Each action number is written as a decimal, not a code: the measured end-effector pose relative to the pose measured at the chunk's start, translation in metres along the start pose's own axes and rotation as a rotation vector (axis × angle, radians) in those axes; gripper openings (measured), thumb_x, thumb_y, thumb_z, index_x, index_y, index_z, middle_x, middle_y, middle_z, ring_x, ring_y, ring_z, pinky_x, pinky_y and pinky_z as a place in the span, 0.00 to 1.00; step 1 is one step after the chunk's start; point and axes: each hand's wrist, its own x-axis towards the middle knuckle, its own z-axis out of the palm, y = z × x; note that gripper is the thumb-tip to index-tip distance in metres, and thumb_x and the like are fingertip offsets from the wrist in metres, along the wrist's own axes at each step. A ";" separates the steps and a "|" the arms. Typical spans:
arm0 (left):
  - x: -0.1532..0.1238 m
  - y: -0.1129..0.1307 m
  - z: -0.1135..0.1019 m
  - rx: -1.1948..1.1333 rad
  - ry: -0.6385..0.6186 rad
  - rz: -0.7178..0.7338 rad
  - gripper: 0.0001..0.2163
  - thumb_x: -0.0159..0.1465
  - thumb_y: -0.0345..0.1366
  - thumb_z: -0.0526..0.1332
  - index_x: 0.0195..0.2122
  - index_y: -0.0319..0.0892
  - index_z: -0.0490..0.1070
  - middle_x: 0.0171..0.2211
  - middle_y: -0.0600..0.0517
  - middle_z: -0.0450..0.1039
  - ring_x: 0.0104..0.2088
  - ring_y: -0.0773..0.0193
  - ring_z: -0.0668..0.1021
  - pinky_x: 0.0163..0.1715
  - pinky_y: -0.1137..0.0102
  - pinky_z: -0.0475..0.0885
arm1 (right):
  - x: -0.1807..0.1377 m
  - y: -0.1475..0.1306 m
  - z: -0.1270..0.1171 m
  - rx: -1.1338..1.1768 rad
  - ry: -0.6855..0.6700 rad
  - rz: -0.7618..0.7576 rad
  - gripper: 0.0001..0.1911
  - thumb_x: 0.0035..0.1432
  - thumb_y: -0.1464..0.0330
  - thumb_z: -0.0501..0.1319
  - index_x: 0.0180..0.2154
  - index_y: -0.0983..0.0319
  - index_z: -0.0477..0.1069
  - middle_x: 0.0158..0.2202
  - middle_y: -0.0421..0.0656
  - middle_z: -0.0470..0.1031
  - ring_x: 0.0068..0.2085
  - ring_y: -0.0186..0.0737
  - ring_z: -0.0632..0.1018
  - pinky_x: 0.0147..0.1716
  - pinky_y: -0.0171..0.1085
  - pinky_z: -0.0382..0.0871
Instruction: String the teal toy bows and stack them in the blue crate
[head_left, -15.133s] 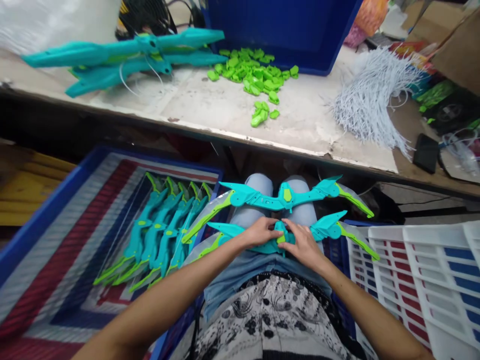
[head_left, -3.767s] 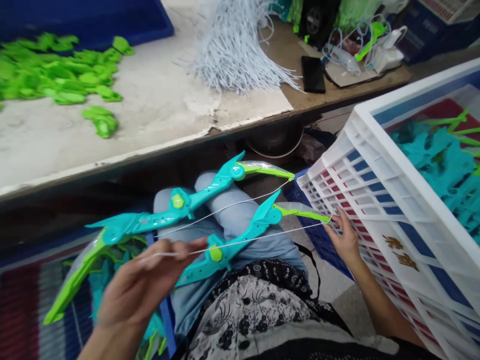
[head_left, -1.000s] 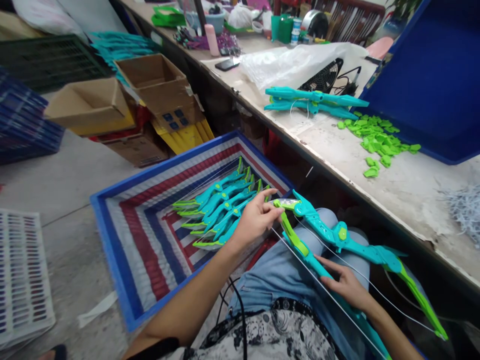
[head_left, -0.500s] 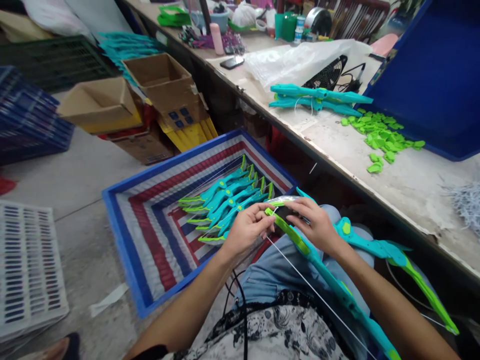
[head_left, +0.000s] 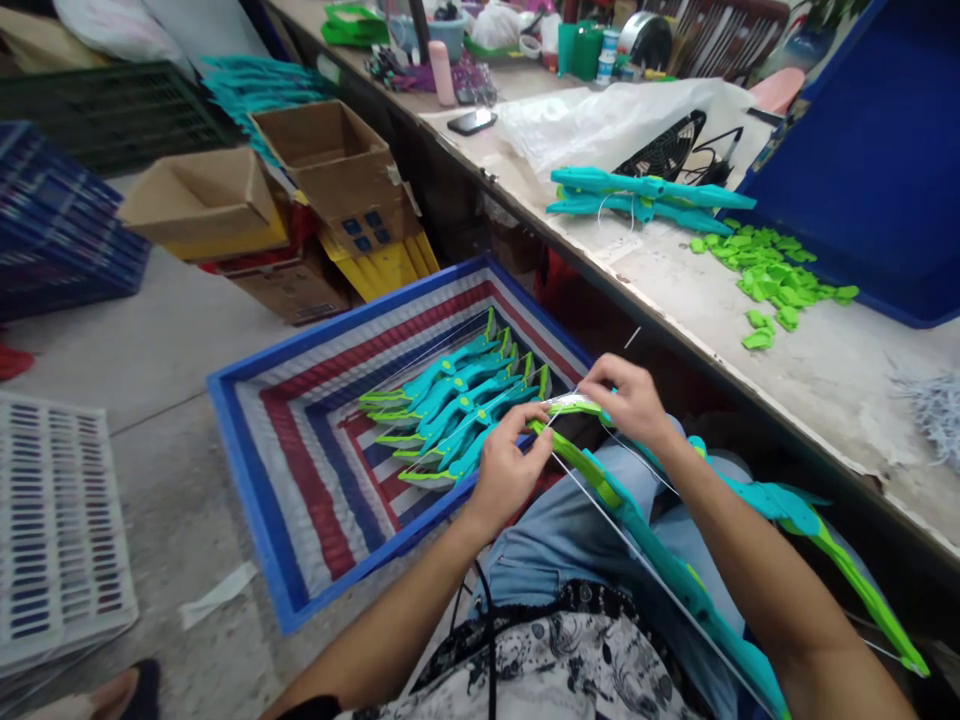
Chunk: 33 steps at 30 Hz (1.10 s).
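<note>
A teal and green toy bow [head_left: 660,555] lies across my lap, its green tip pinched between the thumb and fingers of my left hand [head_left: 514,460]. White string [head_left: 596,500] runs from that tip down along the bow. My right hand [head_left: 624,398] is closed in a pinch just above and right of it, by a second green limb end; the fingers seem to hold the string, though the fingertips partly hide it. Another toy bow [head_left: 795,510] rests over my right leg, passing beneath my right forearm.
A blue crate [head_left: 247,500] with a striped lining holds several toy bows [head_left: 457,400]. On the workbench [head_left: 675,330] to the right lie teal bow parts [head_left: 652,195], small green pieces [head_left: 780,275] and a phone [head_left: 472,121]. Cardboard boxes [head_left: 330,170] stand behind the crate.
My right hand has risen slightly away from the bow tip, its fingers now pinched higher up. My left hand keeps its hold on the tip. The view has shifted a little.
</note>
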 end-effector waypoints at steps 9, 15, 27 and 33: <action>0.028 0.015 0.008 -0.289 -0.224 -0.211 0.13 0.57 0.44 0.62 0.31 0.40 0.78 0.34 0.47 0.74 0.39 0.58 0.74 0.44 0.65 0.67 | -0.016 -0.032 0.008 0.016 0.408 -0.131 0.05 0.57 0.71 0.59 0.28 0.61 0.69 0.29 0.40 0.70 0.34 0.36 0.72 0.37 0.38 0.67; 0.047 0.027 -0.005 -0.045 -0.127 -0.135 0.06 0.50 0.37 0.65 0.22 0.40 0.74 0.36 0.48 0.75 0.41 0.59 0.74 0.47 0.65 0.67 | -0.064 -0.048 0.062 -0.070 0.317 -0.303 0.05 0.58 0.75 0.58 0.34 0.60 0.71 0.33 0.43 0.72 0.39 0.40 0.72 0.42 0.43 0.69; 0.037 0.033 -0.005 -0.354 -0.073 -0.413 0.15 0.45 0.41 0.70 0.29 0.37 0.72 0.23 0.52 0.73 0.18 0.67 0.74 0.11 0.76 0.63 | -0.050 -0.036 0.068 0.195 0.434 0.012 0.05 0.59 0.72 0.59 0.31 0.61 0.72 0.30 0.40 0.71 0.33 0.34 0.73 0.30 0.33 0.68; 0.037 0.029 -0.010 -0.349 -0.185 -0.464 0.14 0.44 0.40 0.71 0.25 0.35 0.74 0.20 0.50 0.73 0.20 0.67 0.75 0.19 0.75 0.71 | -0.044 -0.028 0.066 0.163 0.346 -0.103 0.09 0.62 0.72 0.57 0.38 0.58 0.76 0.34 0.41 0.70 0.36 0.34 0.74 0.35 0.34 0.70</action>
